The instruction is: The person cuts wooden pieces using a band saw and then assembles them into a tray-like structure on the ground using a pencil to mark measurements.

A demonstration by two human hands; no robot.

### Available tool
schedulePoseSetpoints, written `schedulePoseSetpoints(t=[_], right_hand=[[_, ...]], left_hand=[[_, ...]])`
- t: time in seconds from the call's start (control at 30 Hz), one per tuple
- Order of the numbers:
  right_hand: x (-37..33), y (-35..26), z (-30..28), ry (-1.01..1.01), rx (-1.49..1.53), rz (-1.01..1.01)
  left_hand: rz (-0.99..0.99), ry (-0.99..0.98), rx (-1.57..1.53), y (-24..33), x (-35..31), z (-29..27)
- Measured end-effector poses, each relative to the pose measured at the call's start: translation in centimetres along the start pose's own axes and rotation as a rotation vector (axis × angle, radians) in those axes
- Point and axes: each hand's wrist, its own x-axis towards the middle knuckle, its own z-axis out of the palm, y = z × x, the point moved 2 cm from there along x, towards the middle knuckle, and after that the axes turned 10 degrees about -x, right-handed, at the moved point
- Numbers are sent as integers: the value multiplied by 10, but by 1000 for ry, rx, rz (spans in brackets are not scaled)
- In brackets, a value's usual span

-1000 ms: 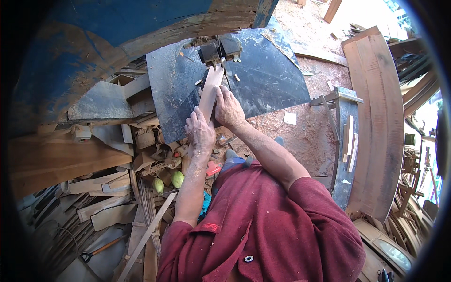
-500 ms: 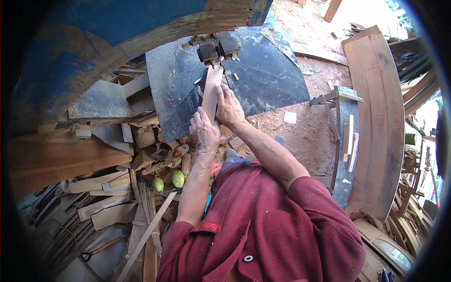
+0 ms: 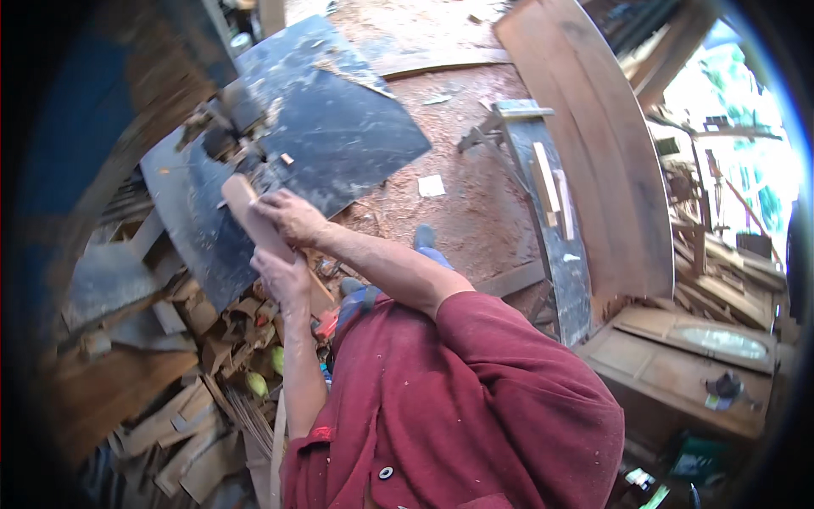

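Both hands grip one light-brown wood strip [image 3: 246,212], tilted up to the left above a dark metal machine table [image 3: 356,140]. My left hand [image 3: 284,276] is closed around its near part. Further up the strip, my right hand [image 3: 292,219] has its fingers closed over the edge. The strip's far end lies just short of the dark guide block [image 3: 222,142] of what looks like a band saw, and appears apart from it. A small wood offcut [image 3: 287,159] rests on the table by the guide. Blur hides the blade.
A blue machine body [image 3: 76,136] rises at the left. To the right stands a narrow bench [image 3: 564,271] bearing two wood strips, with a wide curved board [image 3: 593,144] beside it. Scrap wood [image 3: 178,433] piles up at the lower left; sawdust covers the floor.
The wood strip has been drawn back from the guide block, with both hands still on it. My view has turned to the right, so the machine sits further left.
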Motion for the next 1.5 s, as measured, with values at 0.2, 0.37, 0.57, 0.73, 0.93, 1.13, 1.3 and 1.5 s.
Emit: schedulePoseSetpoints(t=[0.2,0.37,0.57,0.73,0.93,1.13,1.3,1.5], right_hand=[[-76,-19,-54,-319,288,5],[-160,9,-131,-603,226,127],[-281,77,-213,-443,28,285],[-396,190,-282,-324,-25,628],[-531,312,-314,-174,-45,889],[-637,436,-344,-196,-89,1330],[-721,507,-346,-69,-269,1253],[-746,560,-337,-140,-286,1265]], left_hand=[[-15,137,-570,-46,-49,53],[-780,-256,-1467,11,-103,110],[-921,-508,-1320,107,-164,209],[-813,-704,-917,222,-211,330],[-787,-1072,-838,314,-270,499],[-627,-1408,-547,347,-286,566],[-486,-1473,-231,317,-267,547],[-298,-1285,114,261,-243,522]])
